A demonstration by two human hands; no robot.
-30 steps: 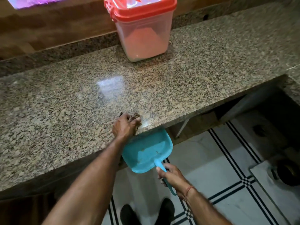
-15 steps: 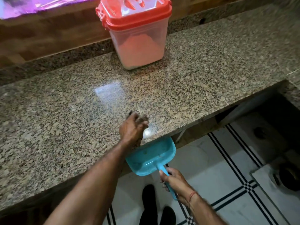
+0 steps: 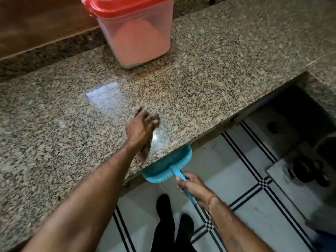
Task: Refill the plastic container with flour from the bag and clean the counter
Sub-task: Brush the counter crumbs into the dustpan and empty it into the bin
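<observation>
The clear plastic container (image 3: 140, 39) with a red lid stands at the back of the granite counter (image 3: 209, 73), with flour heaped inside it. My left hand (image 3: 141, 127) lies on the counter near its front edge, fingers bent and blurred. A small dark tip shows beyond the knuckles; whether the hand holds anything is unclear. My right hand (image 3: 190, 184) grips the handle of a turquoise dustpan (image 3: 169, 166). The pan sits just below the counter's front edge, partly tucked under it. No flour bag is in view.
A wooden ledge (image 3: 36, 24) runs behind the counter. Below lies white tiled floor with black stripes (image 3: 254, 188), and my dark shoes (image 3: 163, 206) stand close to the counter. A dark round object (image 3: 307, 170) sits on the floor at right.
My left hand has moved away from the counter's edge, farther onto the counter. The dustpan has slid farther under the counter edge. The camera has moved closer.
</observation>
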